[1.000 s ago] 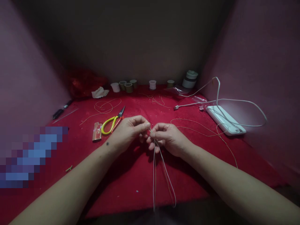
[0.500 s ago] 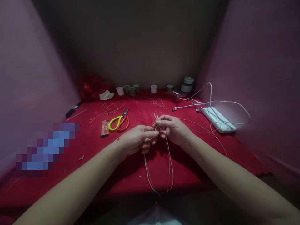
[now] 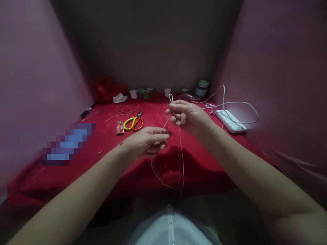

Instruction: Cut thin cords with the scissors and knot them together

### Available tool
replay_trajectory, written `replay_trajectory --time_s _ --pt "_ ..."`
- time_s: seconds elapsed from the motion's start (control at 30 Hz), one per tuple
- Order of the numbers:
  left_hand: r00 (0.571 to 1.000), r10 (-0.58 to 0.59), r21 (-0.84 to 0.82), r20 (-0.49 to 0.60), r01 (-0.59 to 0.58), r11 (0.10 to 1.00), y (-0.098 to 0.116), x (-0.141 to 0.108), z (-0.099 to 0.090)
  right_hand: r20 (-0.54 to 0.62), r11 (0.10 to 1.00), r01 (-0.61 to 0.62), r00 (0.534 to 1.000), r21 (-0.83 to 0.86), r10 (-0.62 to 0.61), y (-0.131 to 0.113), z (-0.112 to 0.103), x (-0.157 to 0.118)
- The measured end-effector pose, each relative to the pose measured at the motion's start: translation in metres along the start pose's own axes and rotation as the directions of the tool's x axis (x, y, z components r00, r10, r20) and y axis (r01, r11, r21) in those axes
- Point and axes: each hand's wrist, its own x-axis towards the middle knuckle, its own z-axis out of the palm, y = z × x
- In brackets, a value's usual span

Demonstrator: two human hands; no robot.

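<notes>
My right hand (image 3: 182, 112) is raised over the red cloth, thumb and forefinger pinching a pale cord. A small loop of the cord (image 3: 171, 98) sticks up above those fingertips. Lower and to the left, my left hand (image 3: 153, 139) is closed on strands of the same cord, which run up at a slant to the right hand. Loose cord ends dangle below both hands toward the table's front edge. Any knot between the right fingers is too small to make out.
On the red cloth (image 3: 84, 173) lie yellow-and-red scissors (image 3: 134, 123), a lighter (image 3: 120, 128) and loose thread (image 3: 126, 109). Several thread spools (image 3: 145, 94) and a jar (image 3: 201, 88) stand along the back. At right, a white power bank (image 3: 231, 121) lies with a cable (image 3: 245, 102).
My right hand has risen away from the left, lifting the loop. The cord between the hands is now stretched out in a slanting line. The head view has shifted slightly.
</notes>
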Motion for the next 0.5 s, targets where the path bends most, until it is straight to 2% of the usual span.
replay_trajectory --time_s 0.17,0.3,0.5 --pt "0.993 0.046 0.047 0.109 -0.051 0.998 -0.004 -0.002 0.020 0.000 0.993 0.086 0.996 -0.081 -0.086 -0.019 0.014 -0.011" --pt "0.978 0.065 0.115 0.197 -0.089 0.989 -0.012 -0.004 0.033 -0.008 0.988 0.087 0.996 -0.131 -0.089 -0.026 0.019 -0.022" --pt "0.981 0.116 0.021 0.157 -0.121 0.992 -0.027 -0.010 0.037 -0.038 0.983 0.087 0.995 -0.160 -0.094 -0.026 0.021 -0.038"
